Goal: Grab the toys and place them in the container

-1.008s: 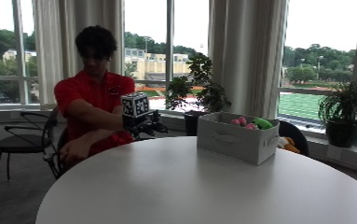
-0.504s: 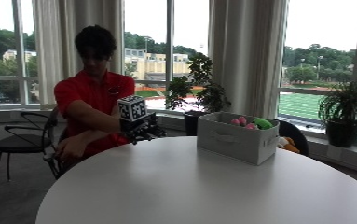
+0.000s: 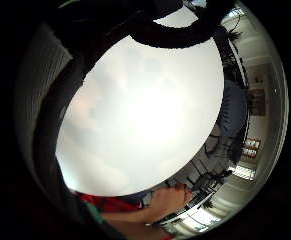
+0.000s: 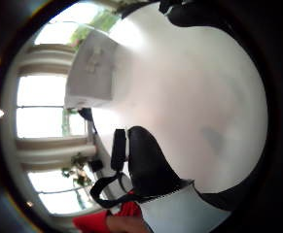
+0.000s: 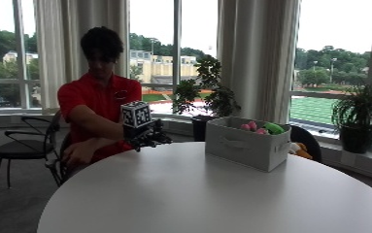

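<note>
A grey fabric container [image 5: 247, 145] stands on the far side of the round white table [image 5: 205, 194]. Pink toys [image 5: 253, 126] and a green toy [image 5: 274, 128] show above its rim. My gloved right hand [image 5: 148, 137] hovers just over the table's far left edge, well left of the container, with its fingers loosely curled and nothing in them. The thumb side palm view shows the black thumb [image 4: 146, 165] over bare tabletop, with the container [image 4: 95, 68] farther off. The little finger side palm view shows only the table [image 3: 145, 115].
The person's bare left hand [image 5: 79, 154] rests low beside the table edge. An orange plush thing [image 5: 296, 149] lies behind the container on a dark chair. Potted plants [image 5: 360, 116] and windows stand beyond. A black chair [image 5: 24, 145] is at the left.
My gloved hand has sunk slightly and drawn a little toward the person, staying over the table's far left edge. The container and toys have not moved.
</note>
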